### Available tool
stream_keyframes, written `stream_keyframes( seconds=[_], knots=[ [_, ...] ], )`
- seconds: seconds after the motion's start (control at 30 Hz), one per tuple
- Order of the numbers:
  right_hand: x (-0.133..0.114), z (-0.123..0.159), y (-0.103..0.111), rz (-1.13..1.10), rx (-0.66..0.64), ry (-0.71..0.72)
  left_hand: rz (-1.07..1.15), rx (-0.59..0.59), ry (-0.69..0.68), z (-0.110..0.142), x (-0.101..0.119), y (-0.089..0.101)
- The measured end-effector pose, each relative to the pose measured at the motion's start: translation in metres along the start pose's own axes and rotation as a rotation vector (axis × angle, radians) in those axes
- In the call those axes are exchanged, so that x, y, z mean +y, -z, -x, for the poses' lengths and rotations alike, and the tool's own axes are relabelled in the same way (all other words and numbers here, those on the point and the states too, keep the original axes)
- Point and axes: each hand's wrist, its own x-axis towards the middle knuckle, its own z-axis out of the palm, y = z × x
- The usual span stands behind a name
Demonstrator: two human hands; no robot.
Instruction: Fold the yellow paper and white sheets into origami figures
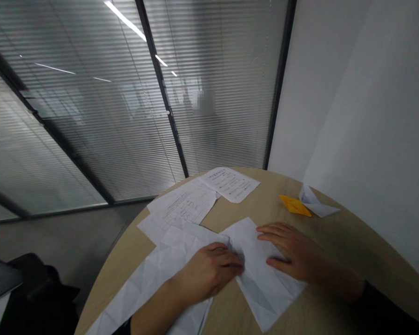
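left hand (216, 270) loosely curled at the left edge of a creased white sheet (258, 277), grip unclear, right hand (288, 253) spread open on its right side, sheet on wooden bench (261, 202), printed pages (230, 184) beyond

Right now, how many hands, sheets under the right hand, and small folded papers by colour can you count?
Hands: 2 (left hand, right hand)
Creased white sheet under the right hand: 1, going by what shows
Folded orange paper: 1
Folded white paper: 1, apparently a single piece
Total: 5
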Motion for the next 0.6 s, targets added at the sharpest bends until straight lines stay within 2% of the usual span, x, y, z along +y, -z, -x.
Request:
stream_keyframes(
  seconds=[0.17,0.4,0.6],
  knots=[
    [0.002,0.002,-0.001,-0.017,0.033,-0.042,0.111,-0.058,0.007,0.001,0.001,0.001],
    [0.010,0.000,-0.012,0.006,0.069,-0.106,0.137,-0.043,0.009,0.002,0.001,0.000],
    [0.005,-0.003,-0.009,0.021,0.071,-0.135,0.169,-0.040,0.035,0.001,0.004,0.003]
  ],
)
